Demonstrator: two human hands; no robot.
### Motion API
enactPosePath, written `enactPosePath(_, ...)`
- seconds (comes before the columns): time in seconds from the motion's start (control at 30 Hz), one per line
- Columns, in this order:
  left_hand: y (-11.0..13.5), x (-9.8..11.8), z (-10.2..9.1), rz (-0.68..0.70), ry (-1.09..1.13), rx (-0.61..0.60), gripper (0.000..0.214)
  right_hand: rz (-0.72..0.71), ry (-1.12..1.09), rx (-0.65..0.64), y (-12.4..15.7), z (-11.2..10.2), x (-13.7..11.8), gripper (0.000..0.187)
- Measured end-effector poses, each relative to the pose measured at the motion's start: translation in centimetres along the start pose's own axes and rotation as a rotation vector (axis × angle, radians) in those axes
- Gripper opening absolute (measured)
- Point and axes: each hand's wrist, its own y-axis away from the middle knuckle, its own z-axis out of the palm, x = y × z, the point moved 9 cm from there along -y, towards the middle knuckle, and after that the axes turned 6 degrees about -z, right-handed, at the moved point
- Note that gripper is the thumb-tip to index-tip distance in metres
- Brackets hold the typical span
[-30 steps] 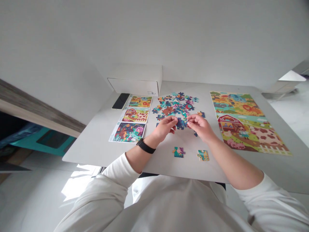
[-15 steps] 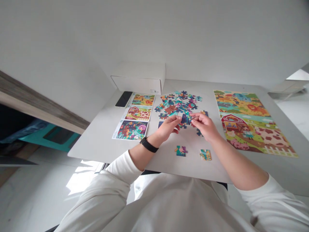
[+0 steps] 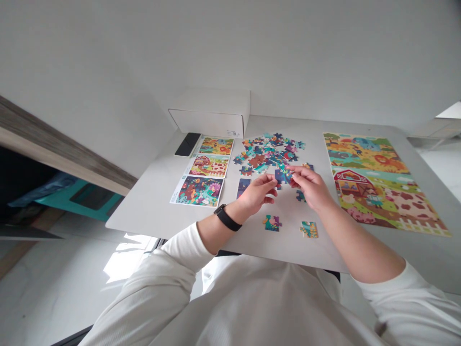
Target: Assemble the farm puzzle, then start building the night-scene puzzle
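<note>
While both hands are meeting over the middle of the table (image 3: 151,206), the left hand (image 3: 257,192) and right hand (image 3: 309,187) are each pinching the same puzzle piece (image 3: 283,176), thumb and fingertips closed on it from opposite sides. It is hanging just above the table, at the near edge of the loose pile (image 3: 268,151).

Around it:
- A dark piece (image 3: 243,187) is lying flat just left of the left hand, and another is peeking out under the right hand.
- Two small joined bits (image 3: 272,223) (image 3: 309,229) are sitting near the front edge, apart from each other.
- The finished puzzle (image 3: 382,178) is lying well to the right; picture cards (image 3: 205,170), phone (image 3: 188,144) and white box (image 3: 212,115) are to the left and behind.
- The right fingers are covering part of the held piece, so I cannot tell if it is one piece or two.

Versus a second ago, the hands are sitting closer to the pile, and the dark piece, hidden then by the left hand, is showing fully. The grip is unchanged.
</note>
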Motion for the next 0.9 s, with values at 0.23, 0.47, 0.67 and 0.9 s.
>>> enactPosePath(0.23, -0.06, -0.08, 0.04, -0.013, -0.009, -0.007, 0.037, -0.004, -0.014, 0.008, 0.08, -0.04, -0.05, 0.041)
enactPosePath(0.47, -0.04, -0.28, 0.28, -0.026, -0.017, -0.024, 0.041, -0.035, -0.010, 0.053, -0.20, -0.31, -0.24, 0.039)
enactPosePath(0.67, -0.19, -0.23, 0.12, -0.026, -0.026, -0.010, 0.042, 0.004, -0.037, 0.083, -0.16, -0.32, -0.06, 0.041)
enactPosePath(0.9, -0.30, -0.10, -0.13, -0.020, -0.036, 0.007, 0.040, -0.016, 0.004, 0.073, -0.15, -0.29, -0.44, 0.038)
